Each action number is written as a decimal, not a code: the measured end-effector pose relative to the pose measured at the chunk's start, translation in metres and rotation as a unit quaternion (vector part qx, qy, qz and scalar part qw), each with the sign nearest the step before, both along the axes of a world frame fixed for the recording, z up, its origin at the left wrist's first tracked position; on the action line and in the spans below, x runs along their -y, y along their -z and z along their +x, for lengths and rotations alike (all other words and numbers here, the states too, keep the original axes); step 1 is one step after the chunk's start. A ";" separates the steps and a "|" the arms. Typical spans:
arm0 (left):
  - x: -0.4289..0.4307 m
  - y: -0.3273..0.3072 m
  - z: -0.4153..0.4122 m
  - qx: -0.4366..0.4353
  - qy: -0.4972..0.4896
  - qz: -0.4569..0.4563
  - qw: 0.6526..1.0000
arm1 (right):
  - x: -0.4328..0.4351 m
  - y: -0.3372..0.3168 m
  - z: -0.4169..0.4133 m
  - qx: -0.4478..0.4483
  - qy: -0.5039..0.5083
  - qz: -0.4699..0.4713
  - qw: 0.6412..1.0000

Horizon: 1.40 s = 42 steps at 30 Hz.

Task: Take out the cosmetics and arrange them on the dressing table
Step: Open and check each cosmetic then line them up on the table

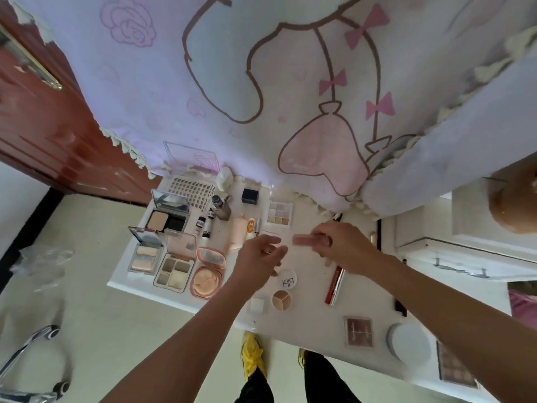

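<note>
Lilac cartoon-print cloth (pixel 203 82) is hanging behind and filling most of the background; a brown door (pixel 43 126) is standing at far left. White desk (pixel 313 318) is carrying the cosmetics, with open cases grouped at its left end and loose pieces lying toward the right.

- Right hand (pixel 340 245) is hovering over the desk's middle, gripping a pink tube (pixel 302 239), blurred, its end pointing left.
- Left hand (pixel 261 257) is hovering just beside that tube, fingers relaxed and spread, holding nothing.
- Round white jar (pixel 408 343) is sitting near the front right edge, with a brown square palette (pixel 358 331) lying just left of it.
- Four-pan palette (pixel 174 273) is lying open at front left, a round pink compact (pixel 206 279) lying open just beside it, and a mirrored powder compact (pixel 167 221) standing open behind.
- Pastel eyeshadow palette (pixel 279 214) is lying near the cloth.
- Red tube (pixel 334 286) is lying partly under the right wrist.
- Three-part concealer pot (pixel 281 299) is sitting open, its white lid (pixel 287 280) lying just behind.
</note>
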<state>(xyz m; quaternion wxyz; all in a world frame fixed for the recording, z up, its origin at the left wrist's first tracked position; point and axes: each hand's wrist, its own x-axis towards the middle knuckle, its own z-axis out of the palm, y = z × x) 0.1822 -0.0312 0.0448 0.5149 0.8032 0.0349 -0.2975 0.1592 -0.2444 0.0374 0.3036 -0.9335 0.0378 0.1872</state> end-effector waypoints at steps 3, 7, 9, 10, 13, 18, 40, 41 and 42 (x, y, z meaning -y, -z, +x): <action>0.011 -0.023 0.014 -0.061 -0.015 -0.106 0.992 | 0.001 -0.032 -0.011 0.049 0.014 0.021 0.999; 0.016 -0.042 0.024 -0.076 0.016 -0.159 0.984 | -0.001 -0.069 -0.017 0.079 0.049 0.056 0.994; 0.017 -0.052 0.027 -0.089 0.016 -0.187 0.978 | -0.004 -0.083 -0.018 0.091 0.072 0.072 0.991; 0.017 -0.059 0.029 -0.092 0.014 -0.204 0.974 | -0.004 -0.090 -0.019 0.095 0.091 0.086 0.988; 0.014 -0.071 0.036 -0.094 0.003 -0.250 0.964 | -0.005 -0.107 -0.022 0.078 0.163 0.197 0.963; 0.012 -0.092 0.043 -0.082 0.060 -0.270 0.958 | -0.007 -0.124 -0.027 0.085 0.192 0.269 0.940; 0.013 -0.114 0.042 -0.023 0.113 -0.260 0.959 | -0.013 -0.147 -0.041 0.098 0.218 0.288 0.927; 0.012 -0.114 0.041 -0.022 0.113 -0.258 0.959 | -0.013 -0.147 -0.042 0.102 0.215 0.286 0.928; 0.012 -0.115 0.041 -0.021 0.113 -0.258 0.959 | -0.013 -0.148 -0.042 0.108 0.210 0.285 0.929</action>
